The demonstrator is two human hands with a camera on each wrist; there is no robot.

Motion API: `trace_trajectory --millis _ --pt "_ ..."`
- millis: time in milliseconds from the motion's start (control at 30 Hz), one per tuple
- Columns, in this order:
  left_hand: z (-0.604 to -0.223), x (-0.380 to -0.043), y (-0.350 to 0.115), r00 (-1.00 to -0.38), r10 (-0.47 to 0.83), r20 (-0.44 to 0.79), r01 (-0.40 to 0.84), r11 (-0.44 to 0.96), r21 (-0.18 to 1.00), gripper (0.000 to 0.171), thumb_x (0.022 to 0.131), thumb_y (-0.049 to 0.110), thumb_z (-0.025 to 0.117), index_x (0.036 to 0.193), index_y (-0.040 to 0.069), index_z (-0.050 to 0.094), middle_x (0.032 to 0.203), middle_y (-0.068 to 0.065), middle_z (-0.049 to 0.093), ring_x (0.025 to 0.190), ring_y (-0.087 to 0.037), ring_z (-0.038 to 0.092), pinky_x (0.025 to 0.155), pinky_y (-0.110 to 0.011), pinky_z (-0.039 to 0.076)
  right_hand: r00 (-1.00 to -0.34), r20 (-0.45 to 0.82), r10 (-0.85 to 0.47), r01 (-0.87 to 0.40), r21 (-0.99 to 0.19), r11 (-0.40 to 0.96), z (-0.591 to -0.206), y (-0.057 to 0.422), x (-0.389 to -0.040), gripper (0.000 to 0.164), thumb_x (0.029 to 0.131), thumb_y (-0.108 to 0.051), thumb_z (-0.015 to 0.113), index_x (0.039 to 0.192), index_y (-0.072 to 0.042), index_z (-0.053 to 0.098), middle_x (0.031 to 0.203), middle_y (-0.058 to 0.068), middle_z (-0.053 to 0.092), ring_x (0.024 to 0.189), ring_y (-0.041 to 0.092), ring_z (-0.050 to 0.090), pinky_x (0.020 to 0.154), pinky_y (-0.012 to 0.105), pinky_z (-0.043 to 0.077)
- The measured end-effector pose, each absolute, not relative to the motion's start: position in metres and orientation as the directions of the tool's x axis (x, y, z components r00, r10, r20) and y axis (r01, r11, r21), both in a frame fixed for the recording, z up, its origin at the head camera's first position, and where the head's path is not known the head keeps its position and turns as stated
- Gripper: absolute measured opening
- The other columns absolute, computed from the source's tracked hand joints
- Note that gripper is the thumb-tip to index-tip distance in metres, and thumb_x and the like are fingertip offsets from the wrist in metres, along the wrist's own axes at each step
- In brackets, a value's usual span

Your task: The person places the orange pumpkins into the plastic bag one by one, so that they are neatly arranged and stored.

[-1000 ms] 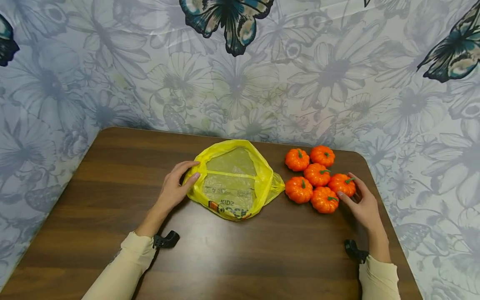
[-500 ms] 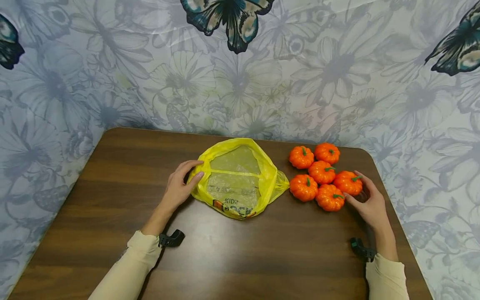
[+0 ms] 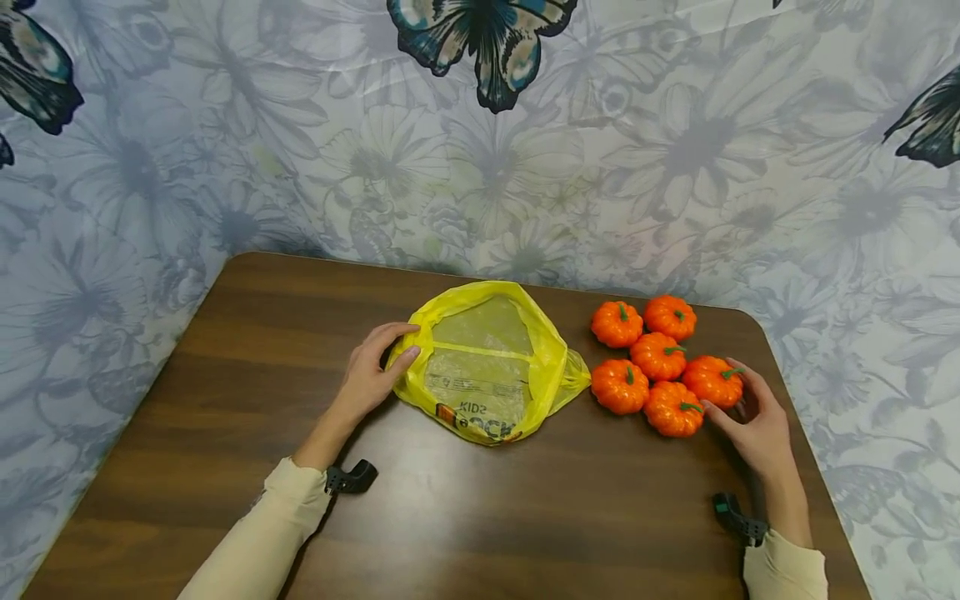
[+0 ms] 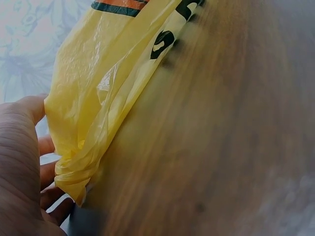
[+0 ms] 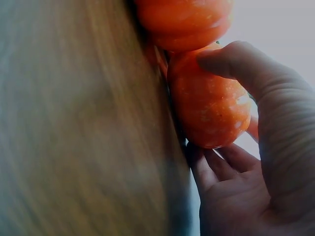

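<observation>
A yellow plastic bag (image 3: 551,379) lies on the table with its wide mouth facing up; dark print shows inside. My left hand (image 3: 372,371) holds the bag's left side, thumb and fingers curved about it. In the left wrist view the fingers (image 4: 47,174) reach behind the crumpled yellow plastic. To the right, my right hand (image 3: 763,425) grips the rightmost small orange pumpkin (image 3: 711,381), which stays on the table among the others. The right wrist view has the thumb (image 5: 224,61) over this pumpkin (image 5: 209,105) and the other fingers at its far side.
Several more orange pumpkins (image 3: 660,357) with green stems cluster between the bag and my right hand. Another pumpkin (image 5: 187,19) touches the gripped one. The brown wooden table (image 3: 525,517) ends at a flower-patterned backdrop (image 3: 510,183). Black wrist devices (image 3: 352,477) sit on both wrists.
The head view has shifted slightly, so the scene sits further right in it. Both hands keep their places on the bag and the pumpkin.
</observation>
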State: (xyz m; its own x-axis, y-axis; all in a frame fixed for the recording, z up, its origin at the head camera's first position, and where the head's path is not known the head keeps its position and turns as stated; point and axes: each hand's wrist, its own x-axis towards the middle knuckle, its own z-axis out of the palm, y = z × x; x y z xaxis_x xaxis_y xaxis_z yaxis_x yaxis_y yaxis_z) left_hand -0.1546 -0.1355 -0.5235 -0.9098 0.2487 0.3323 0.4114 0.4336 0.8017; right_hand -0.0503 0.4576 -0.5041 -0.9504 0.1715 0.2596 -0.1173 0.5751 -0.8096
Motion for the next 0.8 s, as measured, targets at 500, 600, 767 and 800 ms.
trace_trajectory --millis 500,600,767,800 --pt "-0.525 -0.152 -0.131 -0.906 0.264 0.330 0.415 0.413 0.811 0.037 0.102 0.021 0.070 0.138 0.013 0.067 0.144 -0.009 0.063 0.138 -0.030 0.056 0.117 -0.056 0.042 -0.946 0.264 0.187 -0.101 -0.790 0.605 -0.508 0.460 -0.029 0.086 0.081 0.020 0.078 0.157 -0.003 0.046 0.136 -0.015 0.058 0.124 -0.008 0.055 0.100 0.002 0.041" --pt "-0.526 -0.150 -0.132 -0.910 0.261 0.323 0.407 0.410 0.816 0.037 0.102 0.020 0.071 0.138 0.012 0.067 0.144 -0.009 0.063 0.138 -0.030 0.056 0.116 -0.056 0.042 -0.946 0.273 0.177 -0.115 -0.789 0.603 -0.510 0.459 -0.029 0.086 0.079 0.022 0.078 0.156 -0.001 0.046 0.136 -0.015 0.058 0.124 -0.007 0.056 0.100 0.002 0.042" --pt "-0.524 -0.154 -0.135 -0.916 0.238 0.323 0.396 0.412 0.821 0.037 0.102 0.020 0.071 0.138 0.013 0.068 0.142 -0.010 0.064 0.136 -0.030 0.057 0.116 -0.056 0.042 -0.947 0.280 0.158 -0.136 -0.794 0.592 -0.511 0.458 -0.043 0.085 0.080 0.022 0.077 0.156 -0.001 0.046 0.139 -0.014 0.058 0.127 -0.006 0.055 0.101 0.003 0.042" --pt "-0.524 -0.156 -0.135 -0.917 0.237 0.319 0.393 0.414 0.821 0.037 0.102 0.021 0.071 0.138 0.013 0.068 0.142 -0.010 0.064 0.136 -0.030 0.057 0.117 -0.055 0.042 -0.947 0.279 0.160 -0.136 -0.798 0.588 -0.511 0.458 -0.046 0.085 0.081 0.021 0.077 0.157 -0.002 0.046 0.140 -0.014 0.057 0.128 -0.006 0.055 0.101 0.003 0.042"
